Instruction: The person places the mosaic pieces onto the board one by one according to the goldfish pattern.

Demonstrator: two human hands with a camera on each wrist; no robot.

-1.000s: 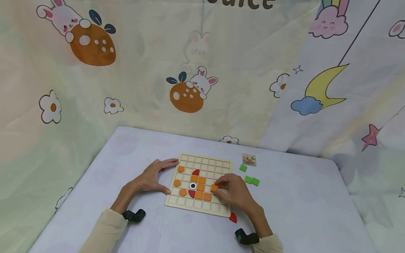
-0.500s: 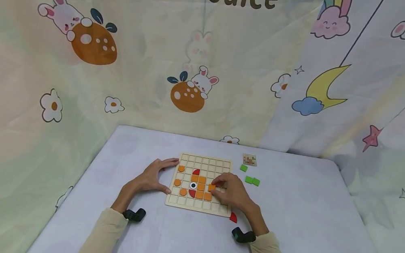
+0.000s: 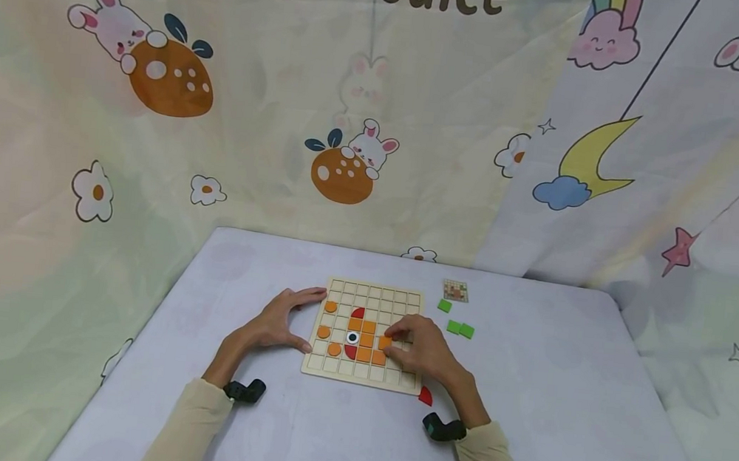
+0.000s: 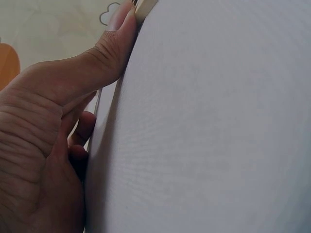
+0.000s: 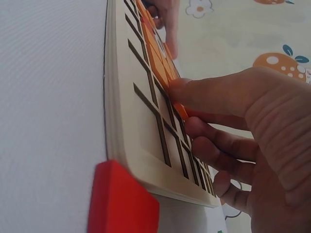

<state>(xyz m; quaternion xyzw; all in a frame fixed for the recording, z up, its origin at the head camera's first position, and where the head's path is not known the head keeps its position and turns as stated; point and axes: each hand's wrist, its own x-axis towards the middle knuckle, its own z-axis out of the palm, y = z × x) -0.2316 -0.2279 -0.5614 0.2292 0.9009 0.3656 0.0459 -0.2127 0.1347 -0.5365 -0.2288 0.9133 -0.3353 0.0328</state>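
On the table lies a wooden grid board (image 3: 336,369) with raised lines. My right hand (image 3: 428,350) pinches an orange square tile (image 3: 385,342) between thumb and fingertips, over the cells right of the other orange squares (image 3: 366,339). In the right wrist view, the thumb largely covers that tile. My left hand (image 3: 277,320) spans the board's left edge, thumb near the lower corner and fingers near the upper one. Set in the board are red quarter-round pieces (image 3: 358,312), orange discs (image 3: 323,331) and a white eye piece (image 3: 352,337).
A red quarter-round piece (image 3: 425,395) lies off the board's lower right corner. To the right are green square tiles (image 3: 453,327) and a small pattern card (image 3: 455,291). A printed cloth (image 3: 276,88) hangs behind the table.
My right hand has moved a little left across the board with the orange square tile, bringing it beside the other orange squares. The left hand stays at the board's edge.
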